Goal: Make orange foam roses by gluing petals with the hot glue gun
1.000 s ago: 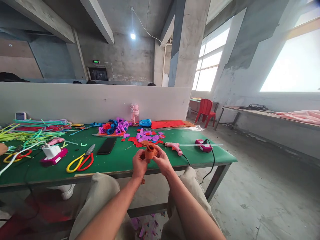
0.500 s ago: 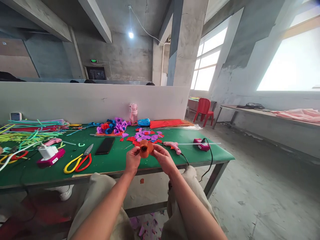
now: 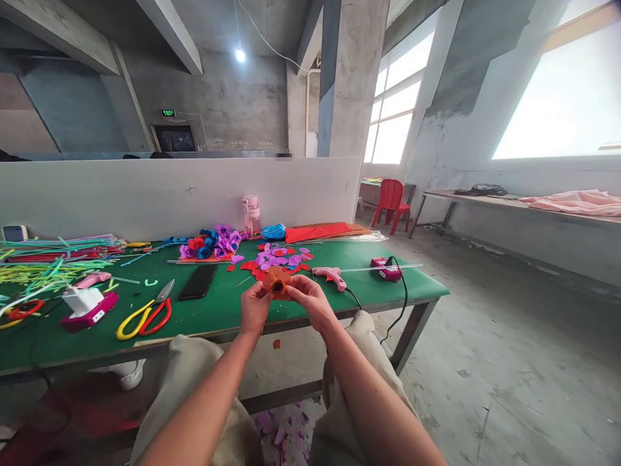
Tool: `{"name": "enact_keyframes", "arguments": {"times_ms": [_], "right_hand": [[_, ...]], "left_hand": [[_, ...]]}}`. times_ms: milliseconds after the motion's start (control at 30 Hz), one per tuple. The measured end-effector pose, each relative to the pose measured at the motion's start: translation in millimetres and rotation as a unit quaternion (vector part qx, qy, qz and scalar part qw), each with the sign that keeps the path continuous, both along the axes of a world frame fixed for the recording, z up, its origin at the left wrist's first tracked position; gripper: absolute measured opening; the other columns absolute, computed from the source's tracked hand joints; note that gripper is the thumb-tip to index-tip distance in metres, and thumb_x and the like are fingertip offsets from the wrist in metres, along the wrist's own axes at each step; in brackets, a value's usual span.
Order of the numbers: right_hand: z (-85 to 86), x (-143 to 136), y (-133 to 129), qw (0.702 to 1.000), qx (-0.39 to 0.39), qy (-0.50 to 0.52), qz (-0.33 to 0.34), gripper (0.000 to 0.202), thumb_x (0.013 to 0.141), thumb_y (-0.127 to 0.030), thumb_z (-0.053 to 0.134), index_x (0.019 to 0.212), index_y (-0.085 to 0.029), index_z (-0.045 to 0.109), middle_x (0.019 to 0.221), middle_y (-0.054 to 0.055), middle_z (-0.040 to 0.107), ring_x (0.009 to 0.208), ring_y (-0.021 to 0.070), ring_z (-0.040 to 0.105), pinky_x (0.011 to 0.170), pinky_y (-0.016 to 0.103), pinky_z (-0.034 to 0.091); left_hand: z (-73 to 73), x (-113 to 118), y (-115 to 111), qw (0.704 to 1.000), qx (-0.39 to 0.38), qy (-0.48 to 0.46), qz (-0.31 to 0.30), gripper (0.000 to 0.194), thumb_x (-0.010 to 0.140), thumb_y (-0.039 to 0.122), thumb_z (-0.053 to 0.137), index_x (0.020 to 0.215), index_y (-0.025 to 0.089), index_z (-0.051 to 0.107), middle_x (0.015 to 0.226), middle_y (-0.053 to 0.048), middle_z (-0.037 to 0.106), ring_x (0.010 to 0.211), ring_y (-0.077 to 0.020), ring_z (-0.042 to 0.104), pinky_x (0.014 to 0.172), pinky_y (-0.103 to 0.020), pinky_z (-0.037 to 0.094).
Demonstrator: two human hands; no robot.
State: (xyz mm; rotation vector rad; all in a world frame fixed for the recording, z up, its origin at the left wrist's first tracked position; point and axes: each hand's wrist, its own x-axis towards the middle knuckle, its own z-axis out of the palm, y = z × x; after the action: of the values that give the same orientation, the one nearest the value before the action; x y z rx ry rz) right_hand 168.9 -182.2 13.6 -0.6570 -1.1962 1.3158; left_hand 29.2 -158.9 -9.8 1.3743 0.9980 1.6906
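Observation:
An orange paper flower (image 3: 277, 279) with a dark round centre is held up over the front edge of the green table (image 3: 223, 310). My left hand (image 3: 255, 307) pinches its left side, and my right hand (image 3: 310, 299) grips its right side between thumb and fingers. Just beyond lie purple and red paper petals (image 3: 279, 257). A pink glue gun (image 3: 330, 277) rests to the right of my right hand. Left of my hands are a black phone (image 3: 198, 282) and scissors (image 3: 145, 316) with yellow and red handles.
Finished purple, blue and red flowers (image 3: 213, 243) sit at the back, near a pink bottle (image 3: 251, 215) and red paper (image 3: 317, 232). Coloured sticks (image 3: 58, 255) and a plugged power strip (image 3: 90, 312) are at left. A second strip (image 3: 386, 268), with a black cable, is at right.
The view has shifted slightly. The orange flower has tilted in my fingers, and my right hand's fingers have moved closer to its centre.

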Motion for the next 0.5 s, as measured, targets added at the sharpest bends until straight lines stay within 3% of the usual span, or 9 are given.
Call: {"name": "enact_keyframes", "arguments": {"times_ms": [200, 333, 500], "right_hand": [[1.0, 3, -2, 0.999, -0.006, 0.02, 0.024, 0.029, 0.068, -0.042, 0.074, 0.086, -0.02, 0.066, 0.086, 0.002, 0.068, 0.078, 0.0157, 0.064, 0.081, 0.032, 0.05], [6.0, 6, -4, 1.0, -0.011, 0.016, -0.003, 0.033, 0.066, -0.043, 0.074, 0.086, -0.02, 0.064, 0.08, 0.001, 0.066, 0.072, 0.0139, 0.062, 0.076, 0.029, 0.05], [8.8, 17, -2, 0.998, -0.041, 0.025, -0.043, 0.041, 0.067, -0.049, 0.071, 0.096, -0.02, 0.064, 0.075, -0.001, 0.062, 0.061, 0.0098, 0.055, 0.064, 0.026, 0.047]], "left_hand": [[2.5, 3, -3, 1.0, -0.007, 0.0, -0.001, 0.01, 0.062, 0.022, 0.066, 0.069, 0.017, 0.066, 0.065, 0.002, 0.064, 0.065, -0.0125, 0.054, 0.061, -0.022, 0.045], [3.0, 4, -2, 1.0, -0.027, -0.01, -0.011, 0.012, 0.06, 0.024, 0.069, 0.068, 0.016, 0.066, 0.06, 0.002, 0.062, 0.058, -0.0111, 0.053, 0.057, -0.022, 0.045], [8.6, -2, -1, 0.986, -0.108, -0.116, -0.055, 0.031, 0.05, 0.029, 0.081, 0.074, 0.013, 0.067, 0.069, -0.002, 0.067, 0.058, -0.0105, 0.057, 0.053, -0.022, 0.046]]}}
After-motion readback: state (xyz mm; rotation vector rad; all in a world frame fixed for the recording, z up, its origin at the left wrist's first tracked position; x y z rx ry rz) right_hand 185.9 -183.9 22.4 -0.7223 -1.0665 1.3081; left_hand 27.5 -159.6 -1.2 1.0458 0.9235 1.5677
